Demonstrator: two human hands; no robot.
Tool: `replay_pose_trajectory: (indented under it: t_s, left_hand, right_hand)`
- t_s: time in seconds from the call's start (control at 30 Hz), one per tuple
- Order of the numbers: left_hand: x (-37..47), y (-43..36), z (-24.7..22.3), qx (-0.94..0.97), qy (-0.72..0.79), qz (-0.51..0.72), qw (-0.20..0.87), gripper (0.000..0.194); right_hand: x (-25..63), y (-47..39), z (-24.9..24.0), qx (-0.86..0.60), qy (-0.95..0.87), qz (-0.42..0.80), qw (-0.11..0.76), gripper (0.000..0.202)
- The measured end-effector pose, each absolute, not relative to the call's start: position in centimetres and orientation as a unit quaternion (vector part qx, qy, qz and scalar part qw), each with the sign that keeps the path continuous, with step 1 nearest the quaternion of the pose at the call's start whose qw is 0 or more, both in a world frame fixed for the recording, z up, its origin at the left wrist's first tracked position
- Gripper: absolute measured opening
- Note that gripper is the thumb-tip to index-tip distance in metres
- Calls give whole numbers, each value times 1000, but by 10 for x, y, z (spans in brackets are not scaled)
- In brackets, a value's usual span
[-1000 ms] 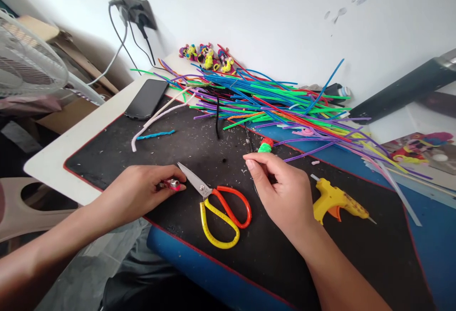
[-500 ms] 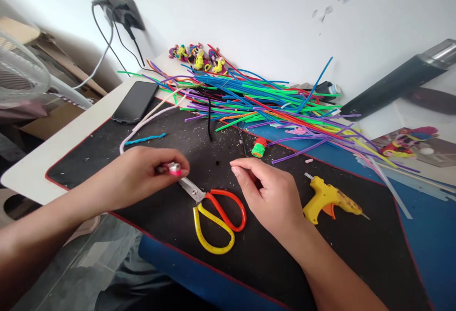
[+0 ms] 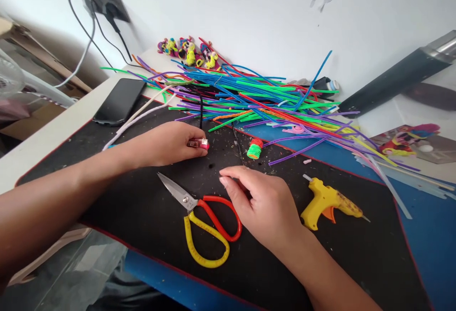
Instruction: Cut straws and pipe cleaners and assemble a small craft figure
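A lighter (image 3: 201, 144) with a metal top and a pinkish-red body is gripped in my left hand (image 3: 167, 142), above the black mat. My right hand (image 3: 265, 202) is closed in a pinch, thumb against forefinger. Whatever sits between those fingertips is too small to make out. Below my left hand lie scissors (image 3: 185, 200) with one red and one yellow handle, close to my right hand. A small red and green coil of fuzzy wire (image 3: 254, 149) stands on the mat beyond my right hand. To the right rests a yellow glue gun (image 3: 329, 202).
A heap of coloured pipe cleaners (image 3: 249, 92) spreads along the wall. Small fuzzy figures (image 3: 192, 54) lie behind it. A phone (image 3: 120, 101) is at the left, a dark cylinder (image 3: 395, 76) at the right. The black mat (image 3: 285, 273) covers the table's front.
My left hand has moved away from me and to the right with the lighter, uncovering the scissors' blades. My right hand has shifted slightly left and down, still pinched. The view has shifted a little.
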State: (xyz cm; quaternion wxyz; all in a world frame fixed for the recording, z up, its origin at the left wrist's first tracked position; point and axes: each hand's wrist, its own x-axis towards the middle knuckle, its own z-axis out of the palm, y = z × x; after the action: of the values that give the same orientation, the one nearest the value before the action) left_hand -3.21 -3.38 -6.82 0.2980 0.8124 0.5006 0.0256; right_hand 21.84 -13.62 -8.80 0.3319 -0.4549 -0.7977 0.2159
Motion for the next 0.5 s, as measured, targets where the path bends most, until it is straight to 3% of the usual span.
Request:
replay_pose_trajectory:
  t_s: [0.5]
  left_hand:
    - [-40,-39,-80,791,523,71,310,40]
  right_hand:
    - [215,-138,-94,-443,-817,220,297,19]
